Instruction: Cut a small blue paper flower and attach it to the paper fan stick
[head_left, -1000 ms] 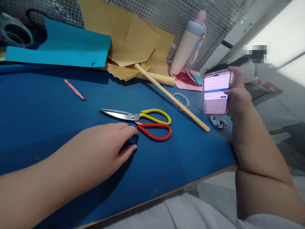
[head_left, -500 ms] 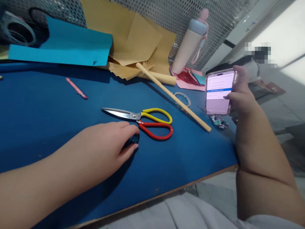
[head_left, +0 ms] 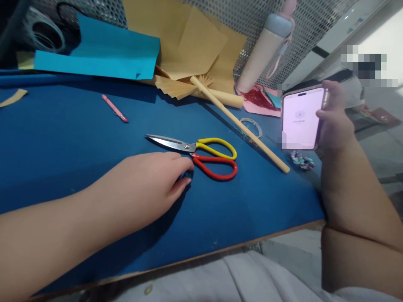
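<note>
Left hand [head_left: 151, 180] rests palm-down, fingers curled; right hand [head_left: 336, 126] raised, fingers bent upright

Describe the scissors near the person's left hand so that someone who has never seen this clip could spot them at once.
On the blue tabletop, look just beyond the fingertips of the person's left hand. There lies a pair of steel scissors, blades pointing left. Their looped handles, one yellow and one red, set them apart from the pink pen and the long wooden dowel on either side.
</note>
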Demonstrator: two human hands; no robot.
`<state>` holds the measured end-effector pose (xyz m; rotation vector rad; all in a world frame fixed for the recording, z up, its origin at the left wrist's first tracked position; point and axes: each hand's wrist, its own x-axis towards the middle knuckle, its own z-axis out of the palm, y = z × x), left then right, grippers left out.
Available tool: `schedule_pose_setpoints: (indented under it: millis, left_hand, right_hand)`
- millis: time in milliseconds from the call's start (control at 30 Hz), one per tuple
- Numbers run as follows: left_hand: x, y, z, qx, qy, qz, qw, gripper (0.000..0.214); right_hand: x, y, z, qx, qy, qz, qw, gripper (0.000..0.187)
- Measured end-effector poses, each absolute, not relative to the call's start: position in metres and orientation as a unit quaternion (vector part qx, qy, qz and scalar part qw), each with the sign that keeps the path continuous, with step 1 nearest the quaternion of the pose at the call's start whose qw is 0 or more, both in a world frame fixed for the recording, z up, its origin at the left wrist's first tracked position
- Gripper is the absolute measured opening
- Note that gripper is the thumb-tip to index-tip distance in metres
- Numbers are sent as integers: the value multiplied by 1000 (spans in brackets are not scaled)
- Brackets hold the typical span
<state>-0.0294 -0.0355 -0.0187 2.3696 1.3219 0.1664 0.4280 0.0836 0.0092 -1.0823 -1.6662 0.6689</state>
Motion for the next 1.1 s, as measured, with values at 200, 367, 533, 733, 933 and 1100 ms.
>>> schedule_pose_setpoints:
  millis: [200, 367, 533, 733, 933, 1100]
  left_hand:
    - [-28, -35, -15, 862, 472, 11, 184, 28]
    - [-30, -35, -17, 868, 467, 20, 171, 32]
    - [-32, -35, -20, 872, 463, 31, 156, 32]
    - [-33, -35, -18, 873, 461, 27, 155, 32]
    - [-35, -30, -19, 840, 497, 36, 212, 38]
    - [-33, -30, -17, 835, 502, 43, 221, 35]
  right_hand:
    - [426, 85, 9, -435, -688, 279, 510, 71]
    - [429, 87, 7, -442, -697, 249, 507, 71]
    - [433, 90, 6, -420, -731, 238, 483, 72]
    - [420, 84, 10, -412, -738, 237, 480, 60]
    - [413, 82, 13, -409, -744, 232, 476, 60]
    - [408, 81, 14, -418, -756, 200, 463, 51]
